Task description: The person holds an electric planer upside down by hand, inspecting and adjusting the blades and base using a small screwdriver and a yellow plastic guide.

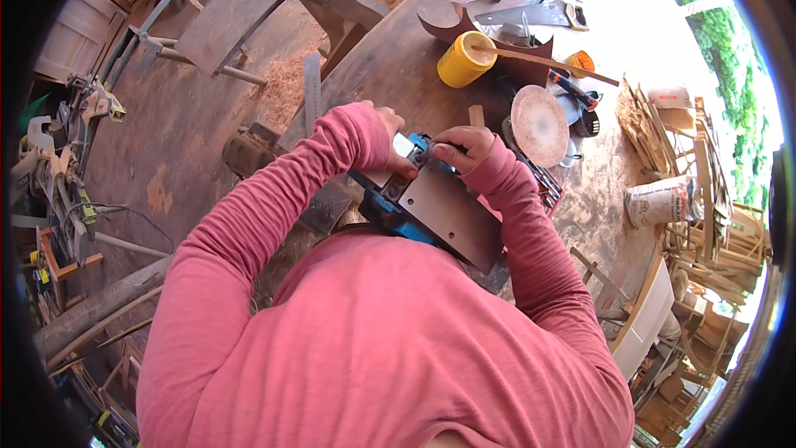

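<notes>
A blue electric hand planer (452,209) lies sole-up on the workbench, close against my body, its flat plate facing up. My left hand (391,138) is curled over the far left side of the planer, thumb pressed near the slot at the cutter. Just right of it, my right hand (466,148) has its fingers pinched together at the edge of the same slot. Whatever sits between those right fingertips is hidden. A small wooden piece (476,115) stands just beyond my right hand.
On the workbench (390,50) beyond my hands are a yellow tub (466,60), a round pale disc (540,127), a handsaw (531,15) and pliers (572,88). A metal ruler (312,91) lies at the left. A white bucket (659,202) and wood scraps stand at the right.
</notes>
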Available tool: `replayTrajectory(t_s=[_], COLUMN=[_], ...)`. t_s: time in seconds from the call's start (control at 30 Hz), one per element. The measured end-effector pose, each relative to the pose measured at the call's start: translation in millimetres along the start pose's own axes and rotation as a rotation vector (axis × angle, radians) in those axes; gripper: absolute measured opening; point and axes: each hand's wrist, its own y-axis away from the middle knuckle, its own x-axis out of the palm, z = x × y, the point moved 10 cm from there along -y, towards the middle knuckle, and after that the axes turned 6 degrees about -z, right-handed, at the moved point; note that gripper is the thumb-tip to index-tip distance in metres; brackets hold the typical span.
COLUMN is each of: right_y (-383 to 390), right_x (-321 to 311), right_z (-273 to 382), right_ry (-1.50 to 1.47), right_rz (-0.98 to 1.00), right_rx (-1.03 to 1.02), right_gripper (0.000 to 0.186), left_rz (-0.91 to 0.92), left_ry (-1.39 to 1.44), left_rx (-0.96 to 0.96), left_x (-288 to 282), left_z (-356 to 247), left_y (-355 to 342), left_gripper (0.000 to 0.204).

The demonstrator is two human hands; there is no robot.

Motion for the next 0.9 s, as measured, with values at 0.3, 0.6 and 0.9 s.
replayTrajectory(t_s=[0.3, 0.6, 0.9], right_y=[-23, -32, -9], right_x=[9, 27, 24], right_z=[32, 17, 30], right_ry=[0.196, 0.209, 0.196], right_rz=[0.243, 0.460, 0.227], right_rx=[-0.383, -0.269, -0.180], right_gripper=[0.028, 0.028, 0.035], left_rz=[0.003, -0.005, -0.003], left_ry=[-0.014, 0.007, -0.018], left_rx=[0.026, 0.011, -0.033], left_x=[-1, 1, -2], left_z=[-7, 0, -1], left_y=[-1, 2, 20], left_gripper=[0.089, 0.091, 0.099])
